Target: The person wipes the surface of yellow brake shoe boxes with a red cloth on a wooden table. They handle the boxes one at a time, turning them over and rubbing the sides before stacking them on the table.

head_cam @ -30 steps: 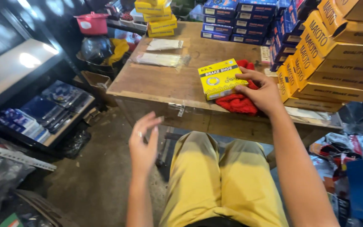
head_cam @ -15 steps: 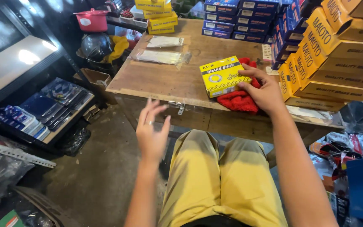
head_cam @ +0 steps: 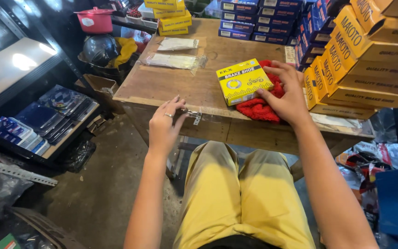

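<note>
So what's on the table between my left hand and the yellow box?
In the head view, only bare wooden tabletop lies between the left hand at the table's front edge and the yellow box. The right hand rests on the box's far side.

Yellow flat box (head_cam: 244, 81) lying on table; blue boxes (head_cam: 254, 19) stacking behind; orange cartons (head_cam: 369, 60) piling at right; yellow boxes (head_cam: 169, 16) sitting at far edge.

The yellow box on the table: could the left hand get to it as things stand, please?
Probably yes. The left hand is at the table edge, and bare wood lies between it and the yellow box. Only the right hand rests on the box's far side, over a red cloth.
</note>
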